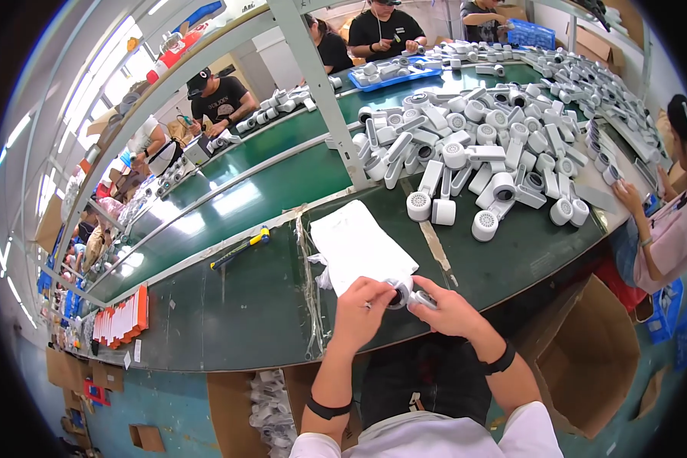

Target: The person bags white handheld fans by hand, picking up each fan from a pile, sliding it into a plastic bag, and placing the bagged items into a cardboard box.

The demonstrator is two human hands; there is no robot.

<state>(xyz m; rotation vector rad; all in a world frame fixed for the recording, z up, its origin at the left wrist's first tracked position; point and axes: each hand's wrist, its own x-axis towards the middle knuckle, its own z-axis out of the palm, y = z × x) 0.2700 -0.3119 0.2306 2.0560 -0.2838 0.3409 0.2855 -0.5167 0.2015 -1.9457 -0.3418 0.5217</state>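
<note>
Head cam: person's L hand (pixel 364 309) pinches the round, dark-centred end of a white-grey part (pixel 401 291) btwn thumb & fingertips; R hand (pixel 452 309) grips its other end. Part's over the table (pixel 229 305), nr its front edge, right at the nr end of a flat white pile (pixel 362 244), sheets or bags, can't tell which.

Big heap (pixel 485 137) of similar pieces covers the table's far R, tumbled over one another. Hammer (pixel 244 246) w/ yellow head lies L of the white pile; further L, a row of orange-&-white cards or boxes (pixel 122 320). Pale metal post (pixel 320 99) rises btwn heap & green belt (pixel 244 195), blocking a strip of the far side. Blue tray (pixel 378 84) behind it's loaded w/ more pieces.

Writing: light print on a co-worker's black tee (pixel 223 103), upper L.

Table's dark green, worn, w/ tape strips (pixel 437 248) across. Room: bluish floor (pixel 183 412), open cardboard box (pixel 588 351) by person's R side, strip lights (pixel 14 131) far L, co-worker in pink (pixel 668 237) at R edge, one hand at the heap.
</note>
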